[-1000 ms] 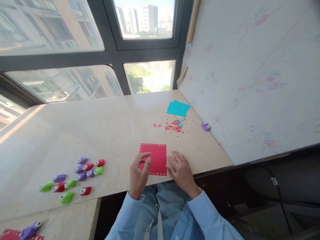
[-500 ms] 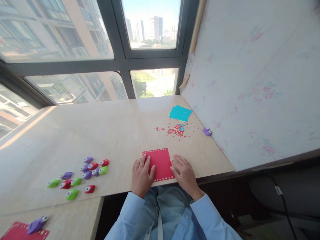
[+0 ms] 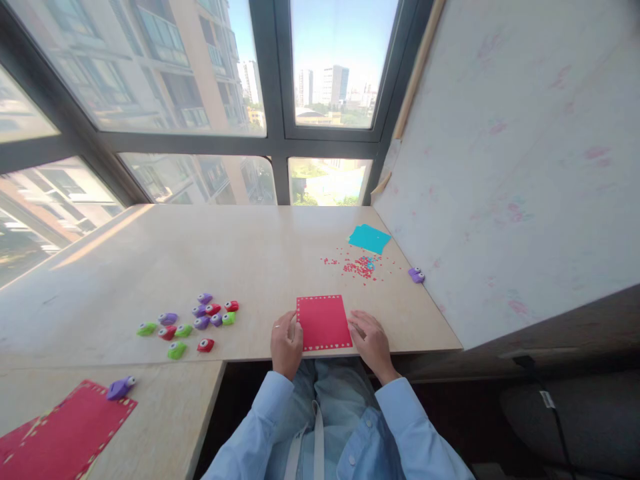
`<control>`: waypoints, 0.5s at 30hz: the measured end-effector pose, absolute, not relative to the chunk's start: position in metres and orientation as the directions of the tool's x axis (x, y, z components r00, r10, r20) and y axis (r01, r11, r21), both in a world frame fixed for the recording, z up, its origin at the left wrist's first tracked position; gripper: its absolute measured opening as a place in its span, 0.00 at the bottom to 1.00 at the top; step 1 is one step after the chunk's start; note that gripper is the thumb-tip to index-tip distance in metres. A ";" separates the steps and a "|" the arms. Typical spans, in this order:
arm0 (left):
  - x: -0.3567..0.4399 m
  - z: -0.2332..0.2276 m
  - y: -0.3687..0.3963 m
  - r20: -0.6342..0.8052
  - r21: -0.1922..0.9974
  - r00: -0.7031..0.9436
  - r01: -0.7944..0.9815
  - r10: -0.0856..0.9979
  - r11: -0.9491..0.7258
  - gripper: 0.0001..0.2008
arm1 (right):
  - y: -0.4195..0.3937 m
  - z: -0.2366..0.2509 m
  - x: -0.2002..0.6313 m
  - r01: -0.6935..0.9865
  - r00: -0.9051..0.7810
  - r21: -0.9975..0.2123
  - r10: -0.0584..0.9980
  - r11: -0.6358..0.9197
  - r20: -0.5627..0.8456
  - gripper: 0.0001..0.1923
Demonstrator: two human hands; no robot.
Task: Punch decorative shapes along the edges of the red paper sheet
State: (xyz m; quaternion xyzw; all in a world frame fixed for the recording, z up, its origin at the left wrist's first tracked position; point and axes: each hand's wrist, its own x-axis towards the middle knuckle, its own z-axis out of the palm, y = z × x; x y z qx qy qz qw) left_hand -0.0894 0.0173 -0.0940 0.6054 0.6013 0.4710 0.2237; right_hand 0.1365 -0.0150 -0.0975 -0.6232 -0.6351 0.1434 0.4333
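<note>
A square red paper sheet (image 3: 324,323) lies near the table's front edge, with small punched shapes along its top, left and bottom borders. At its left edge my left hand (image 3: 287,343) is closed, the thumb along the paper and the fingers curled beside it; a ring shows on one finger. Against the right edge, my right hand (image 3: 371,341) is closed lightly on the paper with thumb and bent fingers. The undersides of both hands are hidden.
Several purple, red and green craft punches (image 3: 202,323) sit on the left. Red paper bits (image 3: 359,268) and blue sheets (image 3: 370,239) lie at back right, near purple punches (image 3: 416,275) by the wall. More red punched sheets (image 3: 75,427) and a purple punch (image 3: 121,388) lie lower left.
My left hand has slid from lying on the red paper to its left edge. My right hand stays at the right edge. The view has tilted up and turned left.
</note>
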 end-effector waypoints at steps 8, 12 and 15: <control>-0.095 -0.054 -0.111 0.182 0.940 -0.161 0.317 0.970 -0.124 0.15 | -0.053 -0.056 0.168 0.111 0.314 -0.994 0.948 0.025 0.058 0.25; -0.113 -0.009 -0.180 0.146 0.932 0.258 0.288 0.955 -0.221 0.11 | -0.082 0.001 0.182 0.140 0.335 -0.986 0.933 0.084 0.127 0.21; -0.141 0.021 -0.214 0.166 0.929 0.545 0.193 0.822 -0.316 0.12 | -0.106 0.064 0.187 0.226 0.387 -0.943 0.865 0.246 0.318 0.18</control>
